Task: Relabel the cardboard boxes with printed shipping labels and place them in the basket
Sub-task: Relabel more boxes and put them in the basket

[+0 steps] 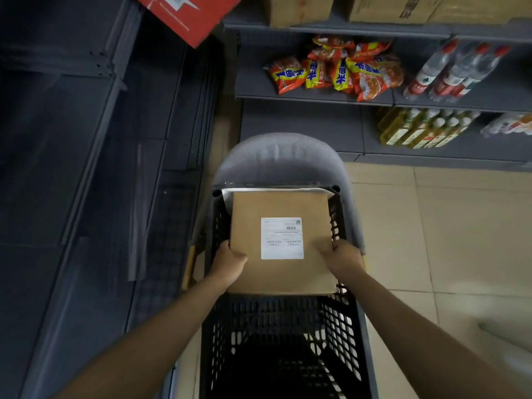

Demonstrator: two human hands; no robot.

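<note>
Both hands (pixel 230 262) (pixel 345 259) grip the cardboard box (pixel 280 205) over the basket (pixel 288 326).

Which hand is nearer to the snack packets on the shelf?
Right. The right hand grips the cardboard box on its right edge, the side below the snack packets. The left hand grips the opposite edge, farther from them.

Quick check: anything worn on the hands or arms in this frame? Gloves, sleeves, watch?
Nothing visible. The left hand and right hand are bare, no gloves or rings that I can make out. Both forearms are bare to the frame edge: no sleeves, watch or bands.
</note>
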